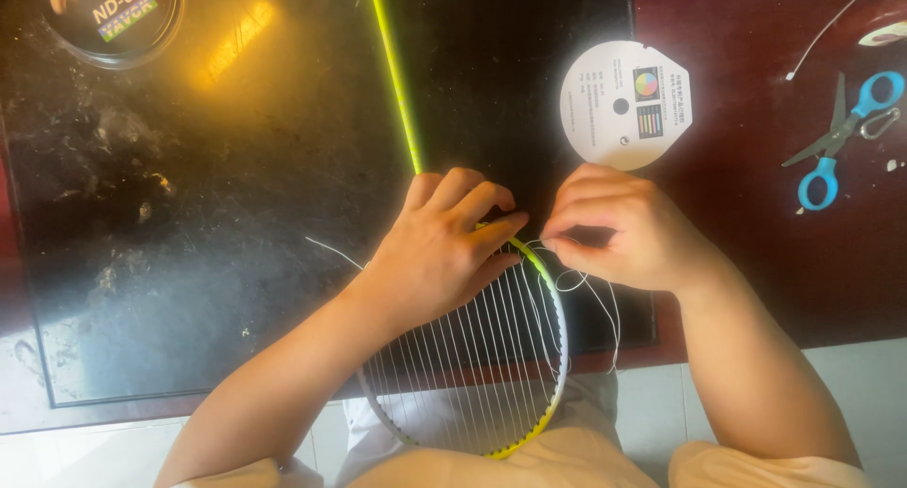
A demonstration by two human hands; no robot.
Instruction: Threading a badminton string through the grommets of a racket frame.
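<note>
A badminton racket (491, 356) lies across the dark table, with its yellow-green shaft (397, 72) running away from me and its white-and-yellow head over the table's front edge and my lap. My left hand (439, 252) grips the top of the frame and rests on the vertical strings. My right hand (624, 228) pinches a thin white string (590, 285) just beside the frame. The string loops loosely down to the right of the head.
A round white string-reel card (625, 103) lies behind my right hand. Blue-handled scissors (841, 134) lie at the far right on the dark red surface. A round clear lid or reel (113, 16) sits at the top left on the scuffed black mat (189, 214).
</note>
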